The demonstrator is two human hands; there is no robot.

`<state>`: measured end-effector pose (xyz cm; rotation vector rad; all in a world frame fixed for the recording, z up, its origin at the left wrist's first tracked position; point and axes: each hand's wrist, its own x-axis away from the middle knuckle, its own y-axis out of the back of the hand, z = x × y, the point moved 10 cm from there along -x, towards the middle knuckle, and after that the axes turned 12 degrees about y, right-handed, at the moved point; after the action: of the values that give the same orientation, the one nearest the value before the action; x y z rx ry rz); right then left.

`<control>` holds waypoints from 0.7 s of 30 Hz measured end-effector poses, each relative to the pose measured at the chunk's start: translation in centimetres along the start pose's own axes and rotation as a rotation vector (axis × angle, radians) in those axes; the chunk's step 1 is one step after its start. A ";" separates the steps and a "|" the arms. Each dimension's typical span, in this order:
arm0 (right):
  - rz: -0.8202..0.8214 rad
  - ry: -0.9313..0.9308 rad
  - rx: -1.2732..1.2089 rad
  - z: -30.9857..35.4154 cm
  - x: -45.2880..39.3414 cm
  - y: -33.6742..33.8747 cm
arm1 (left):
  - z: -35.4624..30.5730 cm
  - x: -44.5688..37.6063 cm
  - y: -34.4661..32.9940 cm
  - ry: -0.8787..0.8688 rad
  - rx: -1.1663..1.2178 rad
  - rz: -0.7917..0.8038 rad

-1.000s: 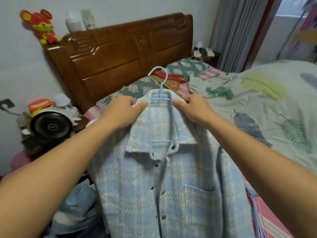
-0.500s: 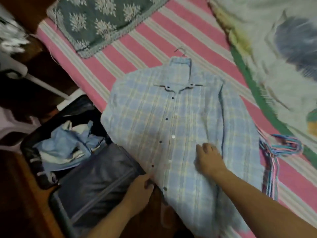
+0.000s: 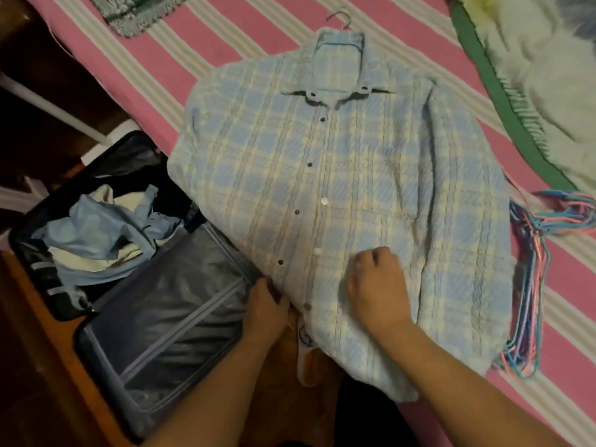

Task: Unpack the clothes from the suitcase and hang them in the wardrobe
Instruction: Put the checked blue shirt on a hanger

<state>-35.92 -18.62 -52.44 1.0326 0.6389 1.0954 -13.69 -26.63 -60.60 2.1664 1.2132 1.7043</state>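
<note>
A light blue and cream plaid shirt (image 3: 348, 175) lies flat on the striped bed, on a hanger whose hook (image 3: 342, 17) sticks out past the collar. My left hand (image 3: 266, 312) grips the shirt's lower left front edge at the bed's side. My right hand (image 3: 377, 288) rests on the lower front of the shirt, fingers curled into the fabric near the button line. An open dark suitcase (image 3: 154, 317) sits on the floor to the left, with crumpled blue and cream clothes (image 3: 100, 240) in its far half.
A bundle of pink, blue and purple hangers (image 3: 532, 279) lies on the bed right of the shirt. A pale quilt with a green border (image 3: 503, 101) fills the upper right. A grey patterned pillow (image 3: 135, 11) is at the top left. The bed sheet (image 3: 200, 43) is pink and white striped.
A second ago I held the shirt up by its collar in front of the headboard. It now lies flat on the bed, and both hands have gone down to its lower front.
</note>
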 end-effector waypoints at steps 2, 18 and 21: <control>0.029 -0.003 -0.173 3.4 1.8 -2.1 | 0.1 -1.4 0.0 -0.030 -0.034 -0.079; 0.233 -0.518 -0.344 3.9 4.1 -7.9 | 3.3 2.5 10.5 -0.098 0.032 -0.085; 0.125 -0.725 -0.511 3.1 5.2 -5.9 | 5.6 2.1 11.6 0.013 -0.155 -0.080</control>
<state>-29.02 -15.47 -56.18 0.9319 -0.2813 0.8381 -2.94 -31.01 -54.64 1.9943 1.1144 1.7208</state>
